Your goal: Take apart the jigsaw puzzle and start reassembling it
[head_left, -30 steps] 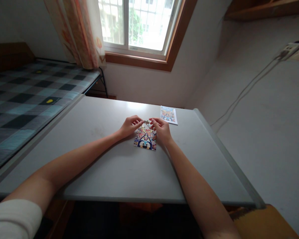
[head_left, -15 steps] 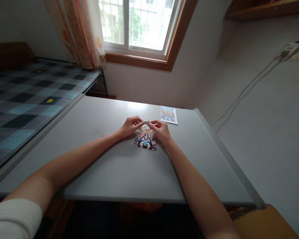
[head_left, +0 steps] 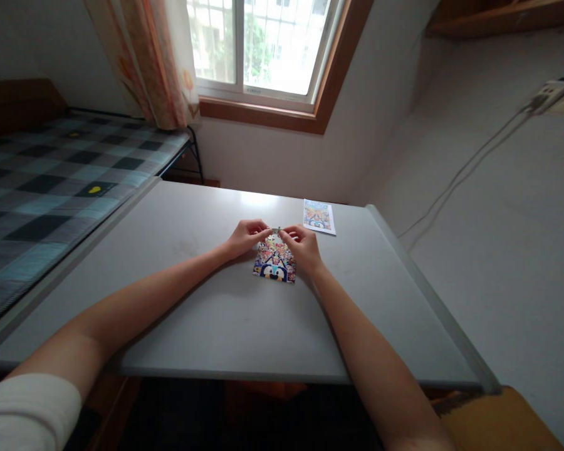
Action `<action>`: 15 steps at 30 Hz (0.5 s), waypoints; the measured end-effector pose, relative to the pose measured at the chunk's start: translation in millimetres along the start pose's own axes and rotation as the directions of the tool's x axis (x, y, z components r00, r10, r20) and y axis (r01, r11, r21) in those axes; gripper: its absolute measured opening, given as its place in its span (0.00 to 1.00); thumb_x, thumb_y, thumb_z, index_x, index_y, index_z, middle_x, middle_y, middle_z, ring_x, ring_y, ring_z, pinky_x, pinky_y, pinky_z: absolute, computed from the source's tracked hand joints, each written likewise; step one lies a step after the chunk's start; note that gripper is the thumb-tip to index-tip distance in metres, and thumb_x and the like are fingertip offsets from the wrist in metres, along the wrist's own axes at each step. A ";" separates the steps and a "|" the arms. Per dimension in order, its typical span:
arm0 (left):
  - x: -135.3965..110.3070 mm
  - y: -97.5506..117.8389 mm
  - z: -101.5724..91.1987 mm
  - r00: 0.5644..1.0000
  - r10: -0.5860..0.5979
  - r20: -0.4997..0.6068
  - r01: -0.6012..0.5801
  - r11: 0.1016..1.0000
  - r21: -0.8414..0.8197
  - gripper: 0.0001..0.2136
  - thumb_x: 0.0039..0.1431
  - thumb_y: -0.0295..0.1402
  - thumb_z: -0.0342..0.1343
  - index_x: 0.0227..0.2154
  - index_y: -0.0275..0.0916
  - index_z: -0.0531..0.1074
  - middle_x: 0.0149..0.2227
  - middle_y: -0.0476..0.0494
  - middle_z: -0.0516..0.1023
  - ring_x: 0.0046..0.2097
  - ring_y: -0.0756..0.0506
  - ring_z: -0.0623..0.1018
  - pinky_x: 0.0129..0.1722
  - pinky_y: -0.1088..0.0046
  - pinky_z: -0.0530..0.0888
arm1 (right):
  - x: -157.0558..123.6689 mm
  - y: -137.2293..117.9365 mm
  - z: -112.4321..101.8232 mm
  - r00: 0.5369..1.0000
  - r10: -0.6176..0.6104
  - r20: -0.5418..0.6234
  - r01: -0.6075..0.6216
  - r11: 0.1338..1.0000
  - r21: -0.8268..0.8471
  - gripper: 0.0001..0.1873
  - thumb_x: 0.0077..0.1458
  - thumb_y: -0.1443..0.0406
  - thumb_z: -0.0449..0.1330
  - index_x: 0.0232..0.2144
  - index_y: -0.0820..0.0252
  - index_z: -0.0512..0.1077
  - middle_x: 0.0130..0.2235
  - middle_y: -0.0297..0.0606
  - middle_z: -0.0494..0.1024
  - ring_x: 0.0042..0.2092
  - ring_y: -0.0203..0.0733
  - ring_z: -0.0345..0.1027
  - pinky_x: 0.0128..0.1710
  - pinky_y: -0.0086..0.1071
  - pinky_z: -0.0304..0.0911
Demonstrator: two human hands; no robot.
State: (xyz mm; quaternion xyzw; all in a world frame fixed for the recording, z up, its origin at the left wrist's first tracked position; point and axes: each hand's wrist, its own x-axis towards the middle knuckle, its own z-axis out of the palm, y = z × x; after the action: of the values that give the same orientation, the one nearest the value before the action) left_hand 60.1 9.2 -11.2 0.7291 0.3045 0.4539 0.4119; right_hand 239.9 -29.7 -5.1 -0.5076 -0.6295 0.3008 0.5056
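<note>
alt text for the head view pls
The left hand and right hand pinch a small jigsaw piece between them, over the far edge of a colourful rectangular jigsaw puzzle on a grey table. A small printed picture card lies beyond, to the right.

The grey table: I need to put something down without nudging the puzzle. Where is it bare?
Bare: the left half of the table toward the bed, the near middle between the forearms, and the right strip nearer than the card. Crowded: mid-table, where left hand and right hand pinch a piece over the puzzle.
</note>
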 end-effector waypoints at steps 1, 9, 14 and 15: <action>0.0 0.3 0.4 1.000 0.013 -0.004 -0.013 1.000 0.020 0.18 0.53 0.47 0.59 0.23 0.34 0.72 0.23 0.48 0.72 0.25 0.52 0.69 0.25 0.77 0.67 | 0.7 1.7 0.1 0.999 0.046 0.016 -0.047 0.998 0.035 0.18 0.46 0.51 0.63 0.26 0.61 0.74 0.27 0.37 0.74 0.29 0.38 0.67 0.29 0.32 0.62; -0.1 2.5 -0.8 0.999 0.050 -0.017 -0.049 0.998 0.047 0.18 0.54 0.47 0.59 0.23 0.34 0.74 0.25 0.46 0.72 0.27 0.52 0.70 0.26 0.76 0.67 | -0.8 -2.7 -2.3 0.997 -0.071 -0.041 0.066 0.992 -0.103 0.14 0.48 0.55 0.62 0.24 0.60 0.74 0.29 0.38 0.75 0.33 0.40 0.68 0.33 0.33 0.61; 0.1 1.6 -1.5 0.999 0.051 -0.013 -0.052 0.999 -0.014 0.17 0.53 0.46 0.60 0.25 0.34 0.77 0.26 0.46 0.73 0.27 0.52 0.70 0.26 0.76 0.66 | 0.1 -3.4 -1.5 0.999 -0.012 -0.051 0.008 0.997 -0.072 0.14 0.48 0.55 0.62 0.25 0.61 0.74 0.28 0.37 0.76 0.32 0.39 0.67 0.31 0.32 0.59; 0.0 1.2 -1.3 0.998 0.055 -0.013 -0.056 0.998 -0.013 0.16 0.53 0.45 0.60 0.25 0.34 0.77 0.26 0.45 0.73 0.27 0.52 0.70 0.26 0.76 0.66 | 0.6 -2.1 -1.2 0.999 0.007 -0.045 -0.009 0.999 -0.050 0.14 0.47 0.55 0.62 0.25 0.61 0.75 0.28 0.37 0.76 0.32 0.39 0.67 0.30 0.32 0.59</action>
State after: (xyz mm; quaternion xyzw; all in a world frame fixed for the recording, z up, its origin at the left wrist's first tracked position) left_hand 59.0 9.0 -9.8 0.7318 0.2838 0.4716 0.4020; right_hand 240.3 -29.9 -2.7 -0.5292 -0.6233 0.2756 0.5055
